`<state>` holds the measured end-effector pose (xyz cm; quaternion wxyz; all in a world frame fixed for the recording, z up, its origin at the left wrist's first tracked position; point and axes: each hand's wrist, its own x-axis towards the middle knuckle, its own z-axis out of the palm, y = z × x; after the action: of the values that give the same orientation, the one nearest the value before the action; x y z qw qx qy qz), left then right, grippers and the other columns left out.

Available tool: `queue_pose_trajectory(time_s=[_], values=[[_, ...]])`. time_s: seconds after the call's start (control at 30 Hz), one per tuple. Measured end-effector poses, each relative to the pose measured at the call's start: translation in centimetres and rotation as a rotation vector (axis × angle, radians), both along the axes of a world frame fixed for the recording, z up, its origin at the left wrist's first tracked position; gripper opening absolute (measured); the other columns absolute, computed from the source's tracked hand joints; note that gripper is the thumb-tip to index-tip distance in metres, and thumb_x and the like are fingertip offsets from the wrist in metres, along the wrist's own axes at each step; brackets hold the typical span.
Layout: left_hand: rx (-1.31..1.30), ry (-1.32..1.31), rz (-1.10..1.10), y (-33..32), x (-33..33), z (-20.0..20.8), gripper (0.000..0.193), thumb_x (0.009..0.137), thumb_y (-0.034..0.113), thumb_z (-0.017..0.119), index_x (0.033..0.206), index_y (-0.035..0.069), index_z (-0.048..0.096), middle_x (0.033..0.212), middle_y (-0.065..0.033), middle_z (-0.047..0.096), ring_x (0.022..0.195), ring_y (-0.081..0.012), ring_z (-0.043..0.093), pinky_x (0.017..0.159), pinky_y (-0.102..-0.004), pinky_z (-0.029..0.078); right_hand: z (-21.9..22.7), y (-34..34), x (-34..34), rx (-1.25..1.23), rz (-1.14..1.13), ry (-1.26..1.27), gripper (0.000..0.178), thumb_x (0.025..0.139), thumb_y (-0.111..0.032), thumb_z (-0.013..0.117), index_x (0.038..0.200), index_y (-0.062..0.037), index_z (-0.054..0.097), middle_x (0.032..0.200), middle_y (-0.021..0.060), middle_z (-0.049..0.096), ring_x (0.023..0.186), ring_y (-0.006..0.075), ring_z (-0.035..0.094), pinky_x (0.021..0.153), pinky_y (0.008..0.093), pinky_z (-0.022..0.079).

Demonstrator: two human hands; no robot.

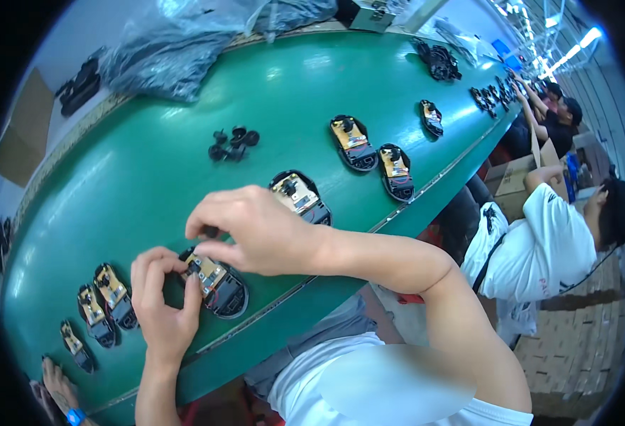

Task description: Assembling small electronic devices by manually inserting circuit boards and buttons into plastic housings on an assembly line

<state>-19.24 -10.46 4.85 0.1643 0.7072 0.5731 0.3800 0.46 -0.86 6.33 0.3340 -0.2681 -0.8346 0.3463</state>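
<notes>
1. Step, judged: fitting a small dark part (211, 231) to an open black oval plastic shell with tan circuit board (225, 291), the landmark, lying on the green tabletop (284, 85).
2. Left hand (165, 295): narrow pinch on landmark's edge. Right hand (255, 228): pinches the part just above landmark.
3. Next, judged: align part; brace landmark.
4. Counts: landmark, one; similar shells, three left of it (97, 316), four beyond-right (353, 144); farther cluster uncountable. Black round wheels (239, 134) beyond: about six, overlapping.

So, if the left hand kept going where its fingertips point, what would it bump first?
The left hand would probably meet the open black device; it seems to touch that now, though depth is unclear.
</notes>
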Motion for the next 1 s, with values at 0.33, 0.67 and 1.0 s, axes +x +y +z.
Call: queue_pose_trajectory(time_s=[0.33, 0.67, 1.0], values=[[0.001, -0.006, -0.017, -0.2, 0.2, 0.0, 0.021, 0.075, -0.004, 0.069, 0.093, 0.000, 0.058, 0.102, -0.0181, 0.060, 0.097, -0.0345, 0.057, 0.085, -0.0420, 0.047, -1.4, -1.1, -1.3, -0.052, 0.057, 0.107, 0.017, 0.085, -0.001, 0.067, 0.102, 0.0041, 0.067, 0.101, 0.0209, 0.070, 0.089, 0.0358, 0.071, 0.074, 0.0424, 0.057], [-0.028, -0.069, 0.022, -0.1, -0.1, -0.3, 0.023, 0.077, -0.002, 0.073, 0.092, -0.001, 0.056, 0.101, -0.0166, 0.060, 0.095, -0.0324, 0.057, 0.084, -0.0401, 0.047, -0.5, -1.2, -1.1, -0.136, 0.121, 0.083, 0.024, 0.083, -0.009, 0.076, 0.102, -0.0018, 0.064, 0.094, 0.0148, 0.070, 0.087, 0.0333, 0.069, 0.075, 0.0441, 0.056], [-0.052, -0.190, 0.058, -0.2, 0.0, -1.6, 0.030, 0.080, -0.004, 0.070, 0.105, -0.001, 0.053, 0.097, -0.0113, 0.060, 0.087, -0.0219, 0.058, 0.082, -0.0328, 0.047, -2.2, -1.5, -1.2, 0.170, 0.135, 0.028, 0.024, 0.078, -0.013, 0.079, 0.097, -0.0058, 0.066, 0.097, 0.0088, 0.069, 0.093, 0.0309, 0.064, 0.082, 0.0421, 0.053]])
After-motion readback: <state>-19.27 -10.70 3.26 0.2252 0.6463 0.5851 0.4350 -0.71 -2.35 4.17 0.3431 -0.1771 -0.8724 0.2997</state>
